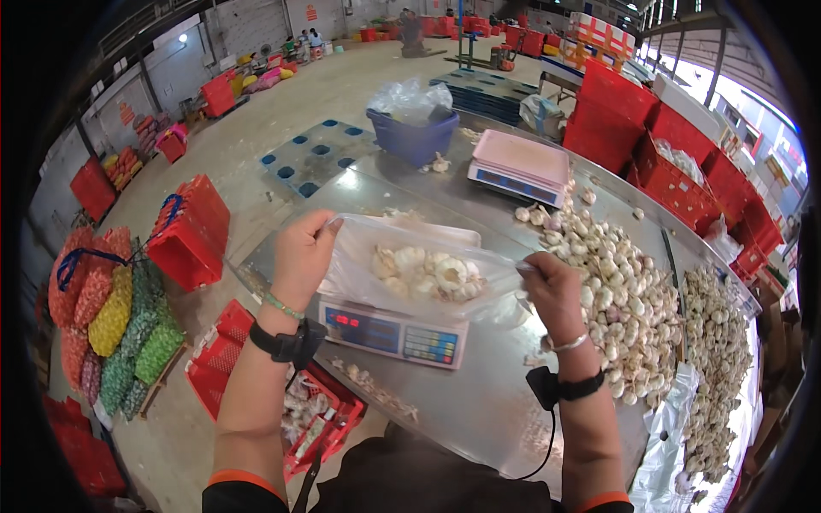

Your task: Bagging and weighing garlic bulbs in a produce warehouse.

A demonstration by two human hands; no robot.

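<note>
Between my hands a clear plastic bag is stretched wide, with several garlic bulbs inside. My left hand pinches one corner of its edge, and my right hand grips the opposite corner. The bag is over a digital scale with a lit red display and a keypad; the bag covers much of its weighing plate. Right of my right hand a large heap of loose garlic bulbs lies on the metal table.
A second scale and a purple tub stand at the table's far side. Smaller garlic and plastic bags lie at the right. Below left is a red crate with packed garlic. Filled mesh sacks stand farther left.
</note>
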